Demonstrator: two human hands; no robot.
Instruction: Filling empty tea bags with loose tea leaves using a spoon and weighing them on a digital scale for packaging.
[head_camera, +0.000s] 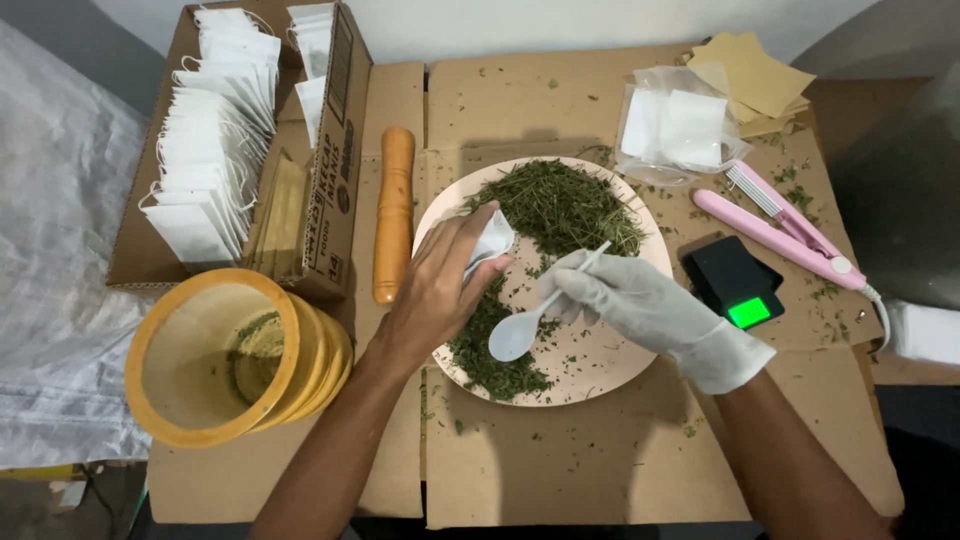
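Note:
My bare left hand (440, 285) pinches a small white paper sachet (491, 240) over the left side of a round pale plate (590, 370). Dried green chopped herbs (560, 205) are heaped at the plate's back, and a darker pile (495, 350) lies at its front left. My right hand (640, 300), in a white glove, holds a white plastic spoon (520, 332) by its handle. The spoon's bowl hangs low over the plate beside the darker pile, just under the sachet.
A yellow wooden mortar (225, 350) lies tipped at front left, with an orange wooden pestle (394, 215) behind it. A cardboard box of white sachets (215, 150) stands back left. A clear bag of sachets (675, 130), a pink sealing iron (780, 225) and a black scale (735, 285) lie at the right.

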